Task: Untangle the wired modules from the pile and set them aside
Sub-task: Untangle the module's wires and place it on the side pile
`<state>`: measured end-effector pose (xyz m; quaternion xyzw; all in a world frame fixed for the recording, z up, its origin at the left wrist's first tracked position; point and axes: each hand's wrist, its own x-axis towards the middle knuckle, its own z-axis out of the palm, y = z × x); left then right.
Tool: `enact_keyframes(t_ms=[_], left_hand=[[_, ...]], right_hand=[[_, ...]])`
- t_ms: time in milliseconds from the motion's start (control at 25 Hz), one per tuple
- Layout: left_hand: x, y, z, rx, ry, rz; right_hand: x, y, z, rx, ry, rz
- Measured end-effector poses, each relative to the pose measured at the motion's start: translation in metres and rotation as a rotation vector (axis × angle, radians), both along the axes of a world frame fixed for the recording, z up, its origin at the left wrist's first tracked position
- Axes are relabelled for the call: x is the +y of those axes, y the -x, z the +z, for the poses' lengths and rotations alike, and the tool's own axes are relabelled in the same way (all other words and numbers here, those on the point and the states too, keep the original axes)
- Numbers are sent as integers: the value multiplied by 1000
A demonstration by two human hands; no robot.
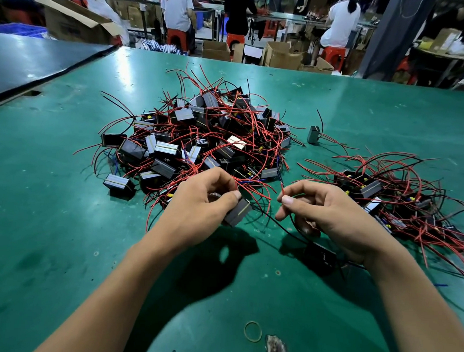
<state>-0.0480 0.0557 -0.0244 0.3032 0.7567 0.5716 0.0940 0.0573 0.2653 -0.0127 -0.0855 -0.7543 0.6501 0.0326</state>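
A big pile of small black modules with tangled red and black wires (200,135) lies mid-table. A smaller set-aside heap (383,194) lies to the right. My left hand (201,201) grips one grey-black module (238,213) at the pile's near edge, its wires still running into the pile. My right hand (324,212) pinches a red wire (281,189) between thumb and forefinger, just right of that module. Another black module (320,257) lies under my right wrist, partly hidden.
The green table (56,232) carries a lone module (313,134) between the two heaps and a rubber band (253,331) near the front edge. A dark board (27,62) lies at the far left. People sit at benches with cardboard boxes behind.
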Motion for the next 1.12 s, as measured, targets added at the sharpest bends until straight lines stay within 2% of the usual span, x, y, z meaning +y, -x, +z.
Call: enact_keyframes(t_ms=[160,320,400,600,1120], left_hand=[[-4,4,5,-97,-57,26],[-4,3,9,-304,-171,-64],[-4,4,10,-342,-205,-70],[-5,4,9,-294,-178,-112],[3,-10,3,-46,-16,-188]], right_hand=[[2,-2,1,1,24,15],[0,-4,3,-59,57,120],[-1,-6,4,-59,88,169],[0,-6,6,-36,180,163],[-19,4,-3,72,41,99]])
